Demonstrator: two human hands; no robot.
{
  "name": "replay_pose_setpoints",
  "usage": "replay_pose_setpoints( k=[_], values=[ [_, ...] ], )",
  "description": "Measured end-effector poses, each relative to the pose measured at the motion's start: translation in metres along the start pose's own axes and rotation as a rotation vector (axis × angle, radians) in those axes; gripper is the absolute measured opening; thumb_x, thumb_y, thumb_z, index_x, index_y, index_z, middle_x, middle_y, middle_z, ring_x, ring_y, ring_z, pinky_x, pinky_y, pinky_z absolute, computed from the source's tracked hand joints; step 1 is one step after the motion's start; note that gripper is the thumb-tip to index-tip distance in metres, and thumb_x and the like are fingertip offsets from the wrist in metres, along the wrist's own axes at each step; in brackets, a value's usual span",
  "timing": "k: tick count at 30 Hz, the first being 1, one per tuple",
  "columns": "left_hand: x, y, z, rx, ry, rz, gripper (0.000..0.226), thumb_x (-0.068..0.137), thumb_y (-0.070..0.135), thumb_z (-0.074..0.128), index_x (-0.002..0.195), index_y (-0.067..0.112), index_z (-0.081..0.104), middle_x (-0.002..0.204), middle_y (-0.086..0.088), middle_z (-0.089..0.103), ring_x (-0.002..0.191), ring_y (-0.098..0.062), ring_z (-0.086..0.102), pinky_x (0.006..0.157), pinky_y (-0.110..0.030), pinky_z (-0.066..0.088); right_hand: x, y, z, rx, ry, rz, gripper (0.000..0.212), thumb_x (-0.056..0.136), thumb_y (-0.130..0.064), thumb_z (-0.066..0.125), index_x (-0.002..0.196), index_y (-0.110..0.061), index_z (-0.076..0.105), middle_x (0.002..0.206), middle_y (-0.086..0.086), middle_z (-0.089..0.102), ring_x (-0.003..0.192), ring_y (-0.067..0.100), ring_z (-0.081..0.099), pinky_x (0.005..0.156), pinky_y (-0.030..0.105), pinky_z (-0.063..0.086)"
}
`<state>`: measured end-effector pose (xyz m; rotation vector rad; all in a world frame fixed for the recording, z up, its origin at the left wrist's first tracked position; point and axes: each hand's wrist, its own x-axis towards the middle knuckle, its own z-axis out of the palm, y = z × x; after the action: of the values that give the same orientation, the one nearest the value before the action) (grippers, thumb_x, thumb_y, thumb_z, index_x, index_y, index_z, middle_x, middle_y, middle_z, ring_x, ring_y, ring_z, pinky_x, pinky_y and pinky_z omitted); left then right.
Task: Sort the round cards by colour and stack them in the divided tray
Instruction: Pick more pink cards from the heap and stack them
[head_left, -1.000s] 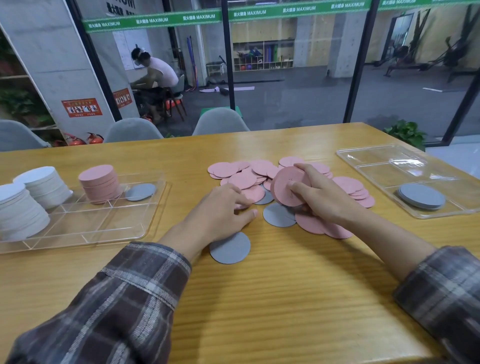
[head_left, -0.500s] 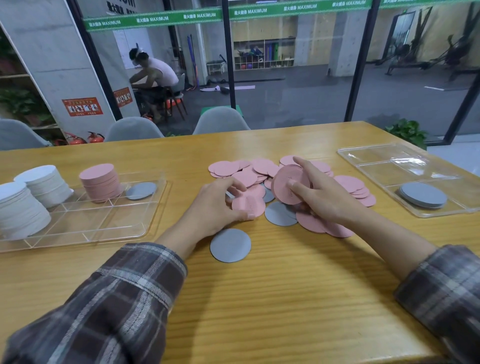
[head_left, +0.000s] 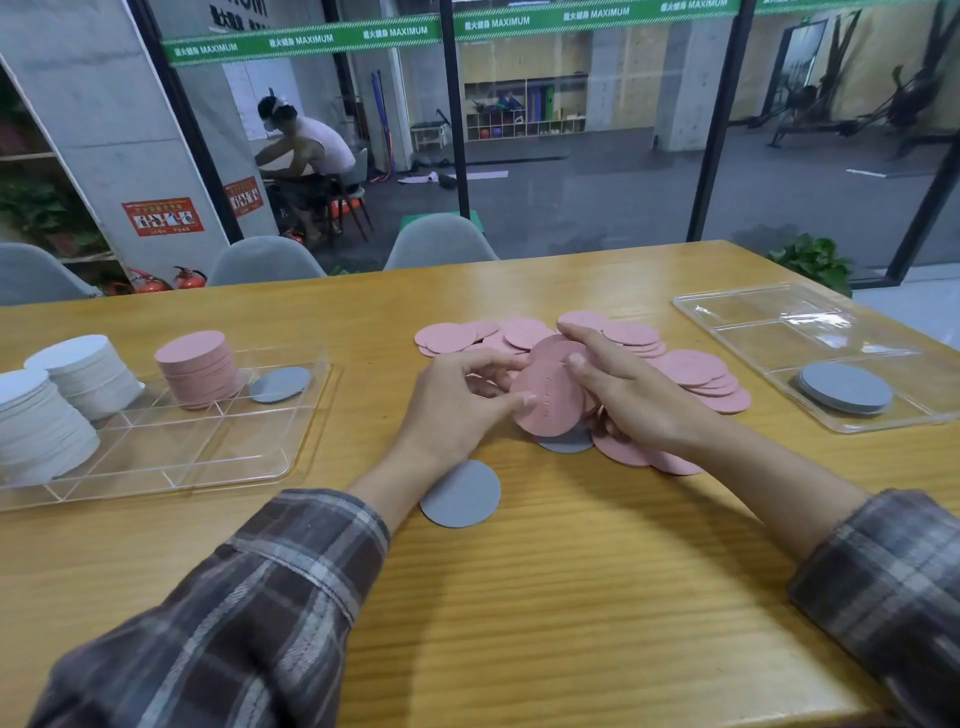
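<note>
A loose pile of pink round cards (head_left: 691, 366) lies in the middle of the wooden table. My right hand (head_left: 631, 397) holds a small upright bunch of pink cards (head_left: 548, 397) above the pile. My left hand (head_left: 457, 410) pinches the front card of that bunch between thumb and fingers. One grey card (head_left: 461, 493) lies flat by my left wrist, another grey card (head_left: 569, 441) peeks out under the held bunch. The divided tray (head_left: 171, 457) at left carries a pink stack (head_left: 197, 366), one grey card (head_left: 280, 383) and white stacks (head_left: 85, 366).
A second clear tray (head_left: 810, 332) at the right holds a small grey stack (head_left: 844, 388). More white cards (head_left: 36, 423) fill the left tray's near corner. Grey chairs (head_left: 439, 244) stand behind the table's far edge, before a glass wall.
My left hand lifted a pink card off the pile and brought it right, against the bunch in my right hand. The right hand stayed nearly still.
</note>
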<state>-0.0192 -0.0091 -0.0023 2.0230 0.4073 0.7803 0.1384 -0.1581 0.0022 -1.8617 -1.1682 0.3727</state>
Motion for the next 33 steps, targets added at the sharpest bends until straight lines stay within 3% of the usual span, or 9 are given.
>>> replay_pose_setpoints(
  k=[4, 6, 8, 11, 14, 18, 23, 29, 33],
  values=[
    [0.003, 0.002, 0.011, -0.024, 0.076, -0.004, 0.034, 0.070, 0.015, 0.096, 0.097, 0.018, 0.076, 0.086, -0.001, 0.073, 0.071, -0.014, 0.072, 0.079, -0.025, 0.060, 0.000, -0.001, -0.001, -0.022, -0.031, -0.014, 0.053, 0.107, -0.044, 0.040, 0.158, -0.035, 0.028, 0.151, -0.015, 0.044, 0.109, 0.000, 0.055, 0.080, 0.014, 0.043],
    [0.005, -0.001, 0.012, -0.041, 0.088, -0.012, 0.030, 0.073, 0.014, 0.094, 0.095, 0.017, 0.075, 0.088, -0.006, 0.074, 0.075, -0.024, 0.075, 0.083, -0.035, 0.063, 0.001, 0.001, -0.002, -0.062, -0.047, -0.027, 0.058, 0.106, -0.043, 0.045, 0.159, -0.031, 0.026, 0.157, -0.016, 0.038, 0.130, 0.001, 0.045, 0.106, 0.023, 0.039],
    [0.005, -0.003, 0.012, -0.079, 0.075, -0.020, 0.024, 0.079, 0.014, 0.091, 0.095, 0.015, 0.074, 0.089, -0.008, 0.073, 0.079, -0.031, 0.075, 0.083, -0.045, 0.065, 0.002, 0.002, -0.003, -0.090, -0.052, -0.034, 0.061, 0.105, -0.041, 0.049, 0.160, -0.029, 0.024, 0.160, -0.014, 0.035, 0.140, 0.003, 0.037, 0.117, 0.029, 0.031],
    [0.007, -0.004, 0.009, -0.074, 0.051, -0.011, 0.014, 0.087, 0.014, 0.083, 0.097, 0.014, 0.073, 0.088, -0.001, 0.074, 0.076, -0.020, 0.076, 0.081, -0.038, 0.064, 0.003, 0.003, -0.003, -0.103, -0.046, -0.021, 0.061, 0.105, -0.041, 0.050, 0.160, -0.029, 0.025, 0.155, -0.010, 0.041, 0.134, 0.008, 0.044, 0.111, 0.030, 0.035],
    [0.010, -0.016, -0.002, 0.258, 0.019, 0.101, 0.012, 0.091, 0.022, 0.079, 0.100, 0.017, 0.073, 0.097, 0.004, 0.074, 0.090, -0.012, 0.070, 0.080, -0.019, 0.053, 0.001, 0.003, -0.003, -0.115, 0.004, -0.007, 0.058, 0.105, -0.041, 0.048, 0.159, -0.031, 0.026, 0.140, -0.007, 0.052, 0.115, 0.013, 0.052, 0.096, 0.030, 0.039],
    [0.012, -0.034, -0.009, 0.652, -0.218, 0.137, 0.029, 0.098, 0.040, 0.067, 0.122, 0.024, 0.070, 0.128, 0.007, 0.059, 0.122, -0.018, 0.052, 0.102, -0.040, 0.047, 0.000, 0.003, -0.008, -0.270, 0.070, -0.059, 0.059, 0.107, -0.035, 0.046, 0.160, -0.024, 0.024, 0.155, -0.003, 0.045, 0.139, 0.016, 0.042, 0.097, 0.024, 0.029],
    [0.008, -0.027, -0.013, 0.665, -0.224, 0.163, 0.028, 0.099, 0.039, 0.067, 0.122, 0.026, 0.075, 0.121, 0.009, 0.067, 0.112, -0.014, 0.060, 0.097, -0.040, 0.051, -0.001, 0.006, -0.006, -0.345, 0.029, -0.059, 0.062, 0.106, -0.036, 0.047, 0.161, -0.024, 0.020, 0.155, 0.005, 0.045, 0.141, 0.022, 0.041, 0.107, 0.034, 0.034],
    [0.005, -0.021, -0.021, 0.506, -0.148, 0.122, 0.007, 0.086, 0.029, 0.083, 0.082, 0.025, 0.080, 0.084, 0.009, 0.072, 0.082, -0.010, 0.063, 0.075, -0.031, 0.048, -0.002, 0.005, -0.006, -0.342, 0.004, -0.044, 0.060, 0.107, -0.036, 0.043, 0.161, -0.025, 0.019, 0.157, 0.005, 0.042, 0.143, 0.023, 0.039, 0.112, 0.039, 0.033],
    [0.003, -0.024, -0.027, 0.491, -0.096, 0.038, 0.031, 0.079, 0.037, 0.089, 0.103, 0.024, 0.074, 0.098, 0.009, 0.070, 0.090, -0.006, 0.064, 0.081, -0.025, 0.051, -0.002, 0.005, -0.007, -0.319, 0.020, -0.031, 0.060, 0.108, -0.034, 0.044, 0.161, -0.023, 0.021, 0.157, 0.004, 0.042, 0.143, 0.021, 0.038, 0.104, 0.030, 0.031]
  ],
)
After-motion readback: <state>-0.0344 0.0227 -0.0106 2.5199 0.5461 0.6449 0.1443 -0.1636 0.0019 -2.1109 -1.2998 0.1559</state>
